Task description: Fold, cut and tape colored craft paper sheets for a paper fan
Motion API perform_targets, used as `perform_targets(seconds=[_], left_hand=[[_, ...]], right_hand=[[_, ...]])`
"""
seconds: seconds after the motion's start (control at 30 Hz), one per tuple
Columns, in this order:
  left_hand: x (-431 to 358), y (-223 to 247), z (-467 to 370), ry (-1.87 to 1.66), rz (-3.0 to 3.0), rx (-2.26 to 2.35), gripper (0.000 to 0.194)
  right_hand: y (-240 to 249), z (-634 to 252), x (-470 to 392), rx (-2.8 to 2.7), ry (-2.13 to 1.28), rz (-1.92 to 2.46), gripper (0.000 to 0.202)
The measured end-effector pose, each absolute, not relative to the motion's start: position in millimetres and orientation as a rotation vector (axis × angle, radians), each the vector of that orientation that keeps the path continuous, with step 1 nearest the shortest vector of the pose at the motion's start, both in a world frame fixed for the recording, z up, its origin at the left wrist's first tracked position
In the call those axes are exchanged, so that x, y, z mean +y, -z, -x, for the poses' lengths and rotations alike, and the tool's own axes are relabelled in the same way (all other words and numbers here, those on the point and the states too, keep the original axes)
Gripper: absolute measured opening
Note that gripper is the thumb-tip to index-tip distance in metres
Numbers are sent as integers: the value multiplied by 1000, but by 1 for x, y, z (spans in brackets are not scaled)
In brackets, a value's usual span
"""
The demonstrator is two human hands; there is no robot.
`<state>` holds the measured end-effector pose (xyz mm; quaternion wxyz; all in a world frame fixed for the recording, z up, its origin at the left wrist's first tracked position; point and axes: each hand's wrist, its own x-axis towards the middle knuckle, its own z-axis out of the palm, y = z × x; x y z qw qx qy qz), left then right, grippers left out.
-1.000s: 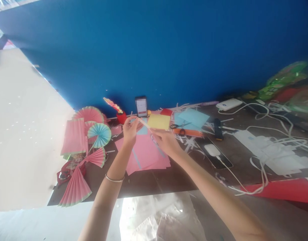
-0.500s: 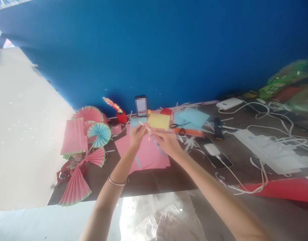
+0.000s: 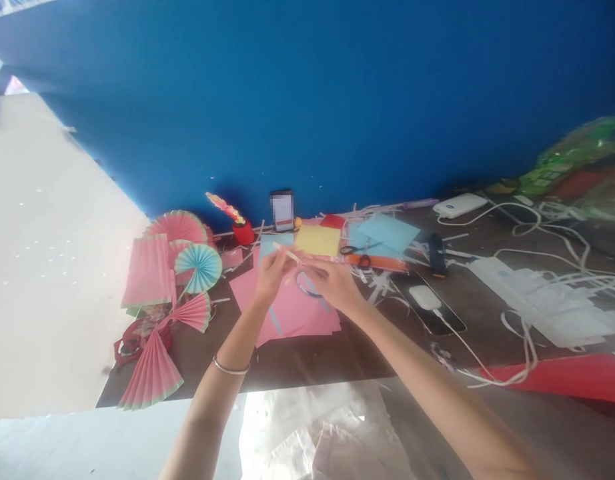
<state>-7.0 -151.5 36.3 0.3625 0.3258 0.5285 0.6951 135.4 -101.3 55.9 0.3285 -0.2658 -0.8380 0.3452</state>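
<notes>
Left hand (image 3: 273,273) farther inward over table (image 3: 312,360)

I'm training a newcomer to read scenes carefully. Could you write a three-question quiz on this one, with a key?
1. Fill in: the large sheets below the left hand and the right hand are coloured ____.
2. Multiple choice: the bangle is worn on which side? A) the right hand's arm B) the left hand's arm C) both
3. True or false: in the picture, the scissors lie to the right of the yellow paper.

Key: 1. pink; 2. B; 3. true.
</notes>
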Motion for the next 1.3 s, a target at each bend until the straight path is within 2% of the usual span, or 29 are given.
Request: perform_targets(seconds=[0.1,0.3,0.53,0.67,0.87,1.0,1.3], left_hand=[[-155,-35,12,-1688,-841,1274,47],[-163,-20,27,-1330,-1164,1458,37],[-161,9,47,-1186,-1291,1575,36],[-157,28,54,-1157,-1234,1640,43],[-146,54,58,-1255,-1053,1411,52],[-141,59,71,-1252,-993,1322,51],[-141,55,98,-1070,-1026,1446,49]], right_hand=[[-60,-135,-101,-2196,-1026,709,29],[-53,-131,-95,-2148,-1304,851,32],[-29,-117,-89,-2007,-1512,1023,31],[-20,-109,-77,-2089,-1454,1085,29],[-17,-92,-52,-2307,-1202,994,19],[-25,-77,-36,-2480,-1148,988,19],[-44,-45,-10,-2793,-1118,832,21]])
